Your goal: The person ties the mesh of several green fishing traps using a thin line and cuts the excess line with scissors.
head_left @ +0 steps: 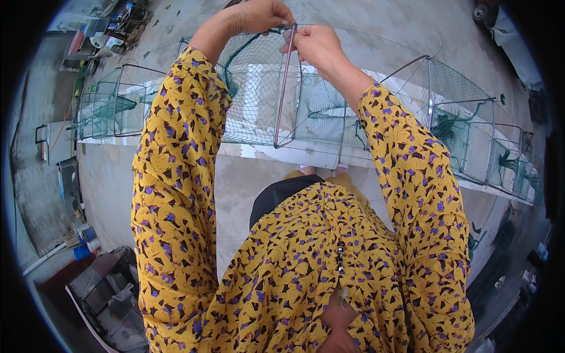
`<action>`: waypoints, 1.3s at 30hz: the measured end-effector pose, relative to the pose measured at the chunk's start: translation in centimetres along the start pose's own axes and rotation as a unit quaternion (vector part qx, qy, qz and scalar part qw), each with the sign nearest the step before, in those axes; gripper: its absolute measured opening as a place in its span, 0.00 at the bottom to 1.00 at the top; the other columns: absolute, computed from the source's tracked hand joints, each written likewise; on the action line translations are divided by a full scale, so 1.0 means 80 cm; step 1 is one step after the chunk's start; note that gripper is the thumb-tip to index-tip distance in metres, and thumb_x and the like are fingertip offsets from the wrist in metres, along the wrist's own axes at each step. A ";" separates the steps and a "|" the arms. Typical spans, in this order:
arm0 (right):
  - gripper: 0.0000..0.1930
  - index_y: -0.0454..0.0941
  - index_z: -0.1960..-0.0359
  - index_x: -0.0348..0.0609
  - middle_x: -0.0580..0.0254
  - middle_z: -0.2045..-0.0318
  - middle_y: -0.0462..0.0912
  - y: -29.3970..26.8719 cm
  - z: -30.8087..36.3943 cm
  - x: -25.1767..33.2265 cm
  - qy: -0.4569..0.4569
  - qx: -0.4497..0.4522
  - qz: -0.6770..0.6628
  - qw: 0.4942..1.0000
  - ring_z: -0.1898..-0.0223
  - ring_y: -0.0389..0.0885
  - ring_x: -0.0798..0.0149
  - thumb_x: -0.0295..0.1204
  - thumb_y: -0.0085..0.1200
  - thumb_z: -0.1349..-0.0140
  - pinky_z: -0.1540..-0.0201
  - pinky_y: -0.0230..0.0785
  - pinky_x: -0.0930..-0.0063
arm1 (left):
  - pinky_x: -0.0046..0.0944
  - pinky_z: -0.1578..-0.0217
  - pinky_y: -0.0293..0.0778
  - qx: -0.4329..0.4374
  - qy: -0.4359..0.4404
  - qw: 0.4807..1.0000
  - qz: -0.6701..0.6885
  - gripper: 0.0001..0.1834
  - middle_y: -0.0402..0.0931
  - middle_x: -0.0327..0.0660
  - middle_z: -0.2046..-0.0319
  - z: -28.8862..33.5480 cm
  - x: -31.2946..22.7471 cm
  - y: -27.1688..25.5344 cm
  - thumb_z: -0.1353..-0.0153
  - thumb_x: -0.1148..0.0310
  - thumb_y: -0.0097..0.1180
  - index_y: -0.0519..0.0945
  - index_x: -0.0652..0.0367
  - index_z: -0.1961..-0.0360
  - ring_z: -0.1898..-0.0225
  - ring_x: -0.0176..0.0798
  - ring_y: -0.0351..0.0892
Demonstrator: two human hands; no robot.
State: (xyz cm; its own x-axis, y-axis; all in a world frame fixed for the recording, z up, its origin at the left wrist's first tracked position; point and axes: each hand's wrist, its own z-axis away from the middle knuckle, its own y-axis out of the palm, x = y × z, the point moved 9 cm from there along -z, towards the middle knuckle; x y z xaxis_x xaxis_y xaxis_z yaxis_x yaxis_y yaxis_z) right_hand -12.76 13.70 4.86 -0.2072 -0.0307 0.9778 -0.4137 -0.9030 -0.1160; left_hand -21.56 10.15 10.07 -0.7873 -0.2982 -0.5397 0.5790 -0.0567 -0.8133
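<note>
A long folding fish trap (247, 115) of green netting on rectangular metal frames stretches across the view before me. At its middle, one upright reddish-brown frame bar (285, 88) rises between my hands. My left hand (259, 16) reaches over the top of that frame, its fingers closed at the corner. Just right of it, my right hand (319, 47) pinches the netting and frame near the same corner. Exactly what lies between the fingertips is too small to tell. Darker green netting (450, 126) bunches inside the trap's right sections.
Beneath the trap runs a pale, flat surface (300, 156). Concrete floor (170, 206) surrounds it. Mixed items (106, 32) stand at the upper left, and a dark cart-like thing (118, 294) at the lower left. A wheel (481, 12) shows at the upper right, by a pale cover (518, 53).
</note>
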 end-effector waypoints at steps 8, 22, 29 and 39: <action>0.09 0.79 0.79 0.43 0.63 0.83 0.79 -0.012 0.014 0.003 -0.014 -0.031 -0.034 0.999 0.82 0.78 0.71 0.31 0.47 0.48 0.73 0.68 0.76 | 0.34 0.66 0.70 -0.018 -0.029 0.983 -0.178 0.06 0.77 0.42 0.75 0.006 -0.025 -0.010 0.49 0.76 0.52 0.78 0.61 0.69 0.70 0.38 0.76; 0.09 0.70 0.62 0.34 0.61 0.73 0.77 -0.018 0.039 0.109 -0.269 -0.014 -0.190 0.944 0.76 0.75 0.72 0.26 0.47 0.42 0.76 0.70 0.80 | 0.46 0.72 0.69 -0.284 0.003 0.873 -0.396 0.06 0.72 0.50 0.75 0.062 -0.142 -0.062 0.49 0.70 0.49 0.70 0.60 0.72 0.70 0.52 0.74; 0.07 0.71 0.70 0.38 0.62 0.75 0.77 -0.034 0.004 0.086 -0.154 0.050 -0.049 0.986 0.78 0.75 0.72 0.30 0.48 0.42 0.77 0.67 0.81 | 0.44 0.70 0.70 -0.327 -0.061 0.911 -0.245 0.08 0.74 0.51 0.72 0.066 -0.111 -0.061 0.46 0.69 0.48 0.71 0.61 0.67 0.69 0.52 0.74; 0.08 0.69 0.71 0.40 0.61 0.76 0.75 -0.076 -0.017 0.053 -0.123 0.009 -0.299 0.946 0.80 0.73 0.72 0.31 0.43 0.39 0.80 0.68 0.81 | 0.29 0.76 0.69 -0.203 -0.090 0.974 0.042 0.09 0.74 0.35 0.75 0.037 -0.046 -0.009 0.42 0.69 0.51 0.75 0.59 0.60 0.76 0.25 0.73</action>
State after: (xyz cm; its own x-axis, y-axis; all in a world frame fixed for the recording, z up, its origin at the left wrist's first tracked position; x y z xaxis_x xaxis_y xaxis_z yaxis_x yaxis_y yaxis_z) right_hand -12.36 19.63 9.43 0.2726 0.3918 0.8788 -0.3761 -0.7973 0.4721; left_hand -18.44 8.47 13.25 -0.6696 -0.4492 -0.5914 0.4800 0.3459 -0.8062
